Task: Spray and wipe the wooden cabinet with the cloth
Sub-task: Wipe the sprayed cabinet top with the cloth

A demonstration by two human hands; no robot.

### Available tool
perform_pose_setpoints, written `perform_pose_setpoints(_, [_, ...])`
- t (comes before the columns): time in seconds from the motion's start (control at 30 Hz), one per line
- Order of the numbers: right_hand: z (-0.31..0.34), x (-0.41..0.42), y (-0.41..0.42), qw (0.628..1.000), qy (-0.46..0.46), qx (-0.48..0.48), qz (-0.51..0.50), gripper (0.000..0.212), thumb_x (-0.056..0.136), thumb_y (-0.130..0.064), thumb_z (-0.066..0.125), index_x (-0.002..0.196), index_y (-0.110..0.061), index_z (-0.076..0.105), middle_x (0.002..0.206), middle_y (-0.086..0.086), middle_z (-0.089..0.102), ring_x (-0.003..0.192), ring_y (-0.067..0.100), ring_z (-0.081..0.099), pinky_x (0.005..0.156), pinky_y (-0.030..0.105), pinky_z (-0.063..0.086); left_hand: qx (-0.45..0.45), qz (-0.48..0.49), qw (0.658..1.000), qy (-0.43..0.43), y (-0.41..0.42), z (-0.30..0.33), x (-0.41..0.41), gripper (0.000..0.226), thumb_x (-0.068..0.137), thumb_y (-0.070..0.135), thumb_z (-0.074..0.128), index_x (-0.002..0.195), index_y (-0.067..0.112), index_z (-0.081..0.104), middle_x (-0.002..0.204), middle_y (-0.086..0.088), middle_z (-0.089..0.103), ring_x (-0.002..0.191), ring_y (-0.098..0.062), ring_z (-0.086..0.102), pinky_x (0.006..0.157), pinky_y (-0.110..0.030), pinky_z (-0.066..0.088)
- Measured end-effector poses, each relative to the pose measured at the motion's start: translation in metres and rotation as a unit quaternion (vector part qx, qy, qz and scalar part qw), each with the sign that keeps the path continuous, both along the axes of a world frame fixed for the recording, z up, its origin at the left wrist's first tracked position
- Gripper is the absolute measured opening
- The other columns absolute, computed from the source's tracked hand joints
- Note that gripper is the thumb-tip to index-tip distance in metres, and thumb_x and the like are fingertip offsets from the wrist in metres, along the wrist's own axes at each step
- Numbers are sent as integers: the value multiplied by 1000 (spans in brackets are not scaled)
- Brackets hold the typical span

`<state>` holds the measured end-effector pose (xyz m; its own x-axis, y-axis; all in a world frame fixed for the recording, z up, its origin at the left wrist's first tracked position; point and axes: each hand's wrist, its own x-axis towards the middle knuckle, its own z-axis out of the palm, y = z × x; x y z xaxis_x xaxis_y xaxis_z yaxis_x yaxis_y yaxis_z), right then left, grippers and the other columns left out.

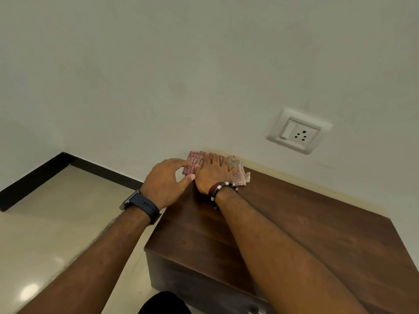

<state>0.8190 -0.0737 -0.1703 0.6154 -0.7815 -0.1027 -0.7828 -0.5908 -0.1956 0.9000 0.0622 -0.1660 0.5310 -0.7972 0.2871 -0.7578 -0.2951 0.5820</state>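
A low dark wooden cabinet (294, 227) stands against the white wall. A pink checked cloth (240, 175) lies on its far left corner, close to the wall. My right hand (213, 173) presses flat on the cloth with fingers spread; a beaded bracelet is on that wrist. My left hand (165, 180) is beside it at the cabinet's left edge, fingers curled, thumb and fingertips touching the cloth's left end. A dark watch is on the left wrist. No spray bottle is in view.
A white switch and socket plate (298, 132) sits on the wall above the cabinet. Glossy beige floor tiles (56, 223) lie to the left, edged by a black skirting (34, 177). A dark rounded shape (164, 303) shows at the bottom edge.
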Motion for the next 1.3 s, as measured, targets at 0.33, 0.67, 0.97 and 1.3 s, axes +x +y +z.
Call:
perform_pose_setpoints(0.33, [-4, 51, 11, 995, 61, -21, 76, 58, 95, -41, 45, 147, -17, 45, 157, 1, 36, 151, 41, 17, 117, 70, 13, 13, 39, 999, 18, 34, -15, 26, 38, 93, 43, 64, 127, 27, 65, 134, 4, 63, 126, -15, 55, 107, -32, 40])
perform_pose_setpoints(0.67, [8, 17, 39, 983, -16, 28, 180, 33, 96, -30, 48, 106, -22, 78, 122, 5, 69, 122, 27, 54, 113, 49, 34, 2, 24, 998, 61, 44, 2, 9, 34, 92, 41, 65, 124, 28, 66, 132, 5, 64, 125, -13, 54, 101, -23, 34])
perform_pose_setpoints(0.97, [16, -33, 71, 950, -187, 199, 150, 28, 99, -22, 56, 120, -25, 74, 125, -2, 72, 113, 18, 66, 98, 41, 55, 37, -28, 992, 114, 66, 31, -18, 47, 84, 49, 72, 128, 34, 62, 131, 7, 63, 118, -12, 57, 100, -29, 44])
perform_pose_setpoints(1.3, [23, -132, 89, 909, -306, 276, 65, 34, 104, -14, 52, 124, -33, 71, 132, -9, 68, 122, 9, 60, 106, 25, 42, 43, -59, 988, 136, 66, 46, -58, 26, 100, 34, 55, 122, 30, 68, 125, 10, 66, 107, -5, 57, 92, -23, 43])
